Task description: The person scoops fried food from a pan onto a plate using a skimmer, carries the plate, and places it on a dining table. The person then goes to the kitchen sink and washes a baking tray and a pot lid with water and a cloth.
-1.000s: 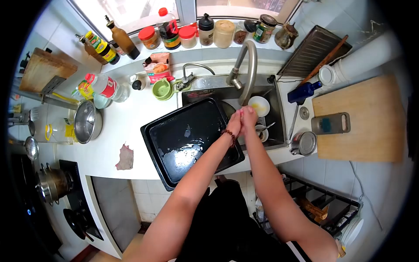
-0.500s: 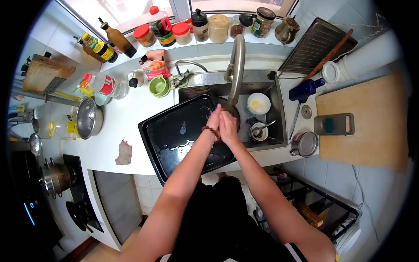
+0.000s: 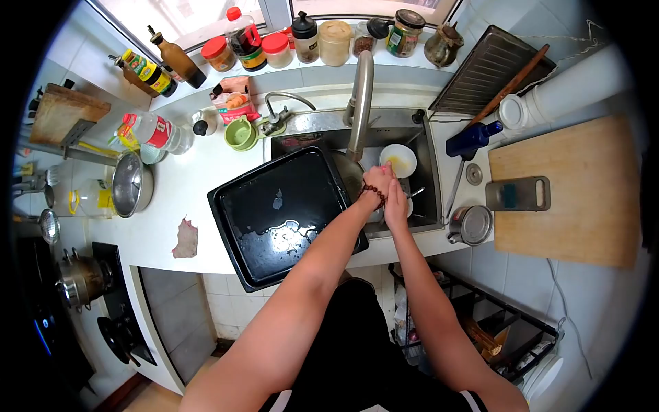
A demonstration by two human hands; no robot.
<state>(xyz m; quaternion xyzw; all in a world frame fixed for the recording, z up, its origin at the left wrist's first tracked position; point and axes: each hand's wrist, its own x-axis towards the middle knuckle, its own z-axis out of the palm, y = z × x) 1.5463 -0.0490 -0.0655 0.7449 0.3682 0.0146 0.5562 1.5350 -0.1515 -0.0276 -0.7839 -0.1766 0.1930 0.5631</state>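
My left hand (image 3: 376, 178), with a dark beaded bracelet at the wrist, is pressed against my right hand (image 3: 396, 202) over the sink (image 3: 431, 196). Both look closed together, and anything between the palms is hidden. Just beyond them, in the sink, is a white bowl (image 3: 405, 159) with yellowish residue. A smaller bowl (image 3: 410, 208) with a spoon is partly covered by my right hand. The curved faucet (image 3: 360, 110) hangs above and left of my hands. To their left a wet black baking tray (image 3: 257, 206) lies across the counter and the sink's left part.
A ragged greyish cloth-like piece (image 3: 185, 238) lies on the counter (image 3: 168, 206) near a metal bowl (image 3: 134, 184). Bottles and jars line the windowsill. Right of the sink are a lidded metal pot (image 3: 471, 225), a blue bottle (image 3: 473, 139) and a wooden board (image 3: 570, 230) under a grater-like tool (image 3: 518, 194).
My joined hands have moved right, from beside the tray's edge to near the white bowl. The view has shifted slightly, and the tray's right side is less covered by my arms.
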